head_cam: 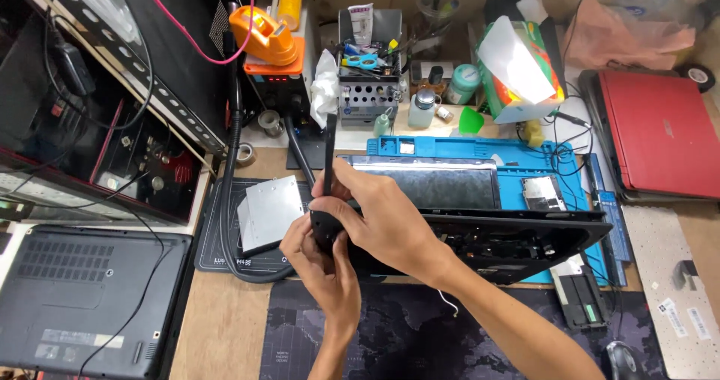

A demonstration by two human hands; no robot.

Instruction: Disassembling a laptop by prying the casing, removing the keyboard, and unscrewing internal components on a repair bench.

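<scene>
A black laptop body lies opened across the desk, its inner parts showing. At its left corner a thin black panel stands up on edge. My right hand wraps over that corner, thumb against the base of the upright panel. My left hand grips the same corner from below, fingers curled on the black edge. Both hands are closed on the laptop. The corner itself is mostly hidden by my fingers.
Behind the laptop, a dark screen panel rests on a blue work mat. A silver drive and black hose lie left. A grey laptop sits far left, a red laptop and keyboard right.
</scene>
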